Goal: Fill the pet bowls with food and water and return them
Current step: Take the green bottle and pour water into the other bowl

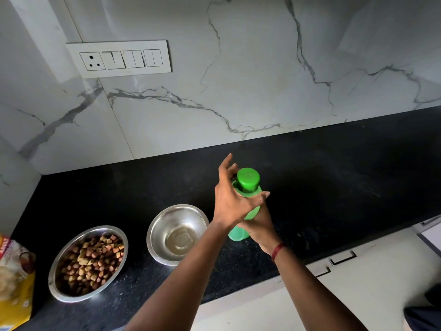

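The translucent green plastic bottle (238,232) stands upright over the black speckled stone countertop (334,187), near its front edge, and its round bright green cap (248,179) is on the neck. The right hand (259,225) has its fingers wrapped around the lower body of the bottle, a firm hold, and a red thread (276,252) is tied on that wrist. The left hand (230,201) crosses over from the other side and lies against the shoulder of the bottle just beside the cap; its fingers are spread and mostly straight, the thumb reaches across the front, and it does not clamp anything (whether the far fingers touch the cap I cannot tell). Just left of the bottle sits a small round steel bowl (152,225), with what looks like a little clear water in the bottom. Further left, apart from it, is a wider shallow steel bowl (55,271) filled with brown and tan dry pet food pieces (91,261). At the far left edge stands a yellow and white pet food bag (14,283), only partly in view. Behind the counter rises a white marble wall with grey veins (238,80), and a white switch plate with one socket (119,58) is fixed on it, high at the left. Below the counter edge I see pale cabinet fronts (310,295).
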